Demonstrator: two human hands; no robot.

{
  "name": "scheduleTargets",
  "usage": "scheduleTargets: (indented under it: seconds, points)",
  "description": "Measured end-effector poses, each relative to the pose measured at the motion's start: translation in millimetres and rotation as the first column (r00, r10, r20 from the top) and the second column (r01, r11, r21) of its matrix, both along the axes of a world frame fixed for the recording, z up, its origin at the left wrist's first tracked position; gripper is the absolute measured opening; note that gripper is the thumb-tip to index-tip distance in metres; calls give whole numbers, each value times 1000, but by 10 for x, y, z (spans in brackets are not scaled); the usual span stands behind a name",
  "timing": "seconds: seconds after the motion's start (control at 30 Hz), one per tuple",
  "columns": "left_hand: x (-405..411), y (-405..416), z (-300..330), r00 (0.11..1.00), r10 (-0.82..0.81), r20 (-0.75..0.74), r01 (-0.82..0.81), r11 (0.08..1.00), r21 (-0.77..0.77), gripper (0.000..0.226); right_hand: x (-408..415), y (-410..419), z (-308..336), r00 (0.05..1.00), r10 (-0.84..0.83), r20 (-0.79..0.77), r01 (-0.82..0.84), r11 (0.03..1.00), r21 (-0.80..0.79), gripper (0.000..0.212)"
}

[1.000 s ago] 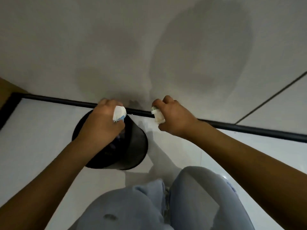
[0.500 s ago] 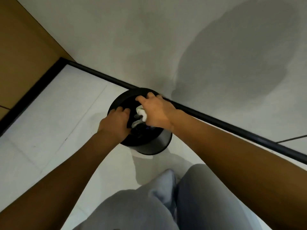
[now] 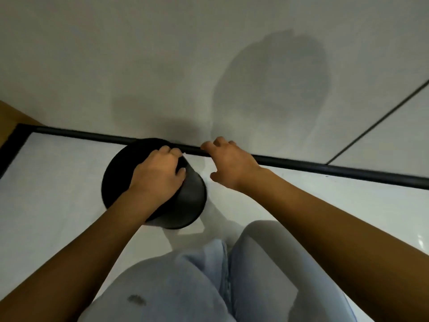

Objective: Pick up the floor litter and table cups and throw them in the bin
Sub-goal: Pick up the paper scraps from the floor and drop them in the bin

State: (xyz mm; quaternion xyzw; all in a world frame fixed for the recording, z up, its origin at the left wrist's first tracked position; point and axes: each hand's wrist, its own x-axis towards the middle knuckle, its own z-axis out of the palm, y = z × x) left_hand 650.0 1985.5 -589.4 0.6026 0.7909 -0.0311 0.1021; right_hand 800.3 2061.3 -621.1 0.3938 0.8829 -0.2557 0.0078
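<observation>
— One bin point(image 3: 185, 201) is all I see for containers: black, round, on the white floor point(image 3: 58, 182) close to the wall's black skirting point(image 3: 325, 169).

— What is in it?

— I cannot tell. My left hand point(image 3: 157, 175) is over its mouth and hides most of the opening; what shows of the inside is only dark.

— And your grip?

— My left grip has its fingers curled downward over the bin, and I see nothing held in it. My right hand point(image 3: 229, 165) hangs to the right of the bin, over the floor and skirting; its fingers are loosely bent, thumb apart, holding nothing.

— Any litter or cups?

— None that I can make out.

— What else is around?

— A grey wall point(image 3: 162, 66) ahead with two soft shadows on it, a brown surface point(image 3: 7, 115) at the far left, and my legs in light blue jeans point(image 3: 209, 287) just short of the bin, covering the floor nearest me.
</observation>
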Motion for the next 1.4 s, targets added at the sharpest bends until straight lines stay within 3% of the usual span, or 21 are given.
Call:
scheduleTargets:
  seconds: [0.13,0.27,0.47,0.67,0.9,1.03,1.23,1.4]
  points:
    - [552,356,-75,970,-242,27,242,970,-10,36,735,66,-105,972,-224,67,226,974,-19,65]
    - [1165,628,-278,868,-495,40,496,867,-41,31,1529,-31,-276,885,-451,113,459,887,-56,62]
    - [2310,864,-534,587,-808,38,807,581,-104,37,2681,-571,-513,652,-734,191,756,649,-84,64]
    - [3546,512,-715,236,-969,73,968,228,-100,34,3565,-1642,-647,304,-922,238,953,290,-94,62]
    - [4647,-766,-1043,-134,-977,168,988,-144,-49,32,3979,-3301,-862,-110,-953,281,985,-142,-96,62]
    - [4950,-1414,-1171,-293,-938,187,950,-307,-54,31,4069,-4111,-986,-266,-914,305,947,-307,-93,61]
    - [5426,-1766,-1282,-353,-920,169,932,-361,-15,32,4419,-4925,-1375,-459,-830,319,854,-511,-102,65]
    - [5703,-1951,-1422,-364,-922,133,924,-375,-71,32,4849,-5352,-1741,-604,-733,313,766,-642,-24,63]
